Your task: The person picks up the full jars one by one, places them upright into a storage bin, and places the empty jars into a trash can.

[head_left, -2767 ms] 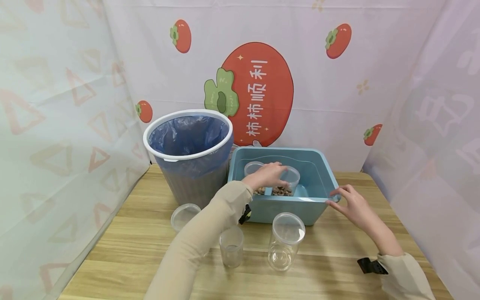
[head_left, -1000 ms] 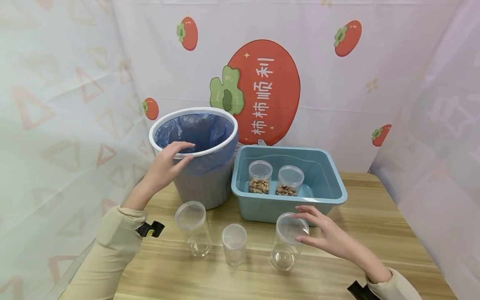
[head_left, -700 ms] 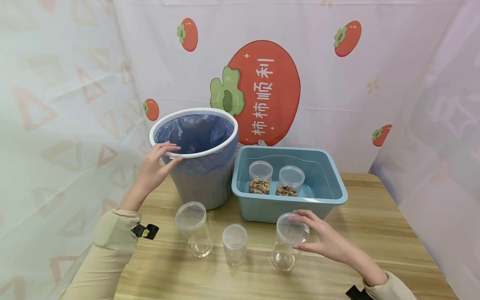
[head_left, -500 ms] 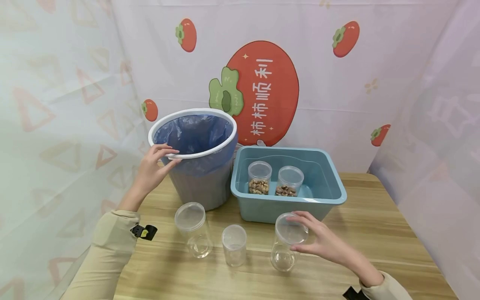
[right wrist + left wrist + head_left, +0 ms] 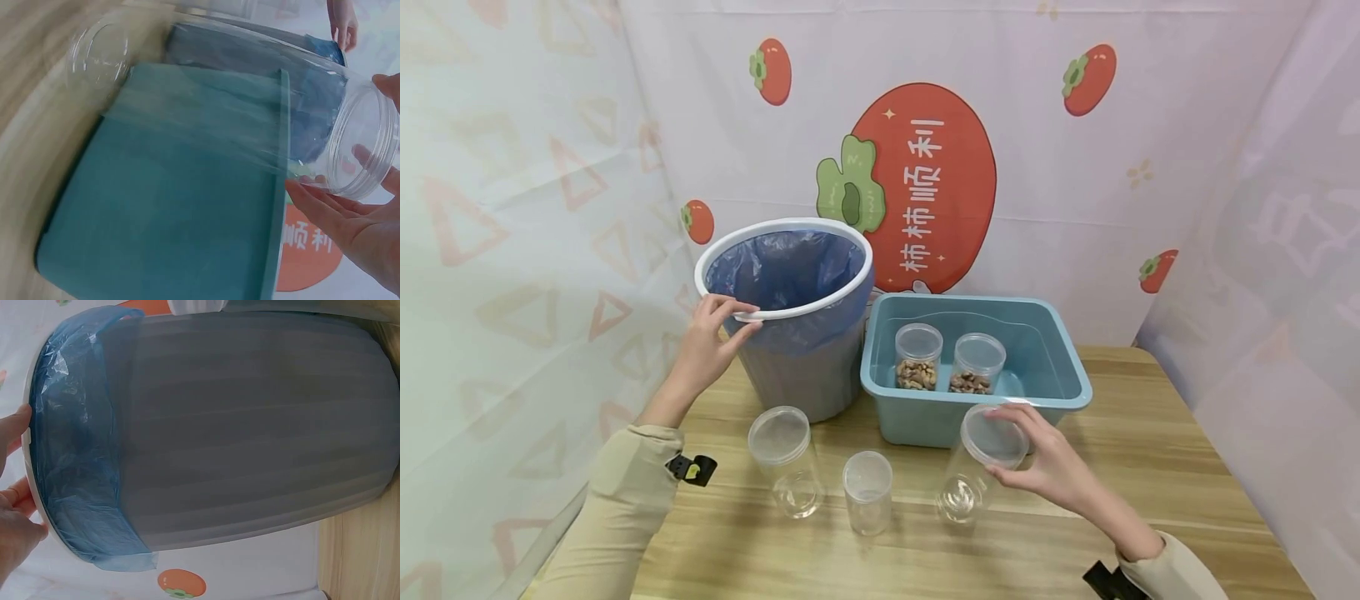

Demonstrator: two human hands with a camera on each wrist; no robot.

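Note:
My right hand grips a tall clear plastic jar around its lid, thumb on the near side and fingers on the far side. The jar leans, its base toward the lower left; no contents show through its wall. In the right wrist view the jar's lid lies between thumb and fingers. At the left, my left hand pinches the white rim of a grey trash can lined with a blue bag. Its fingertips sit at the rim in the left wrist view.
A blue-green bin stands behind the held jar, with two lidded jars of walnuts, a left jar and a right jar, inside. Another tall clear jar and a small clear jar stand on the wooden table.
My left hand came out of the bin and over to the trash can's rim. The right hand left the bin's edge, took the tall jar by its lid, and has raised and tilted it.

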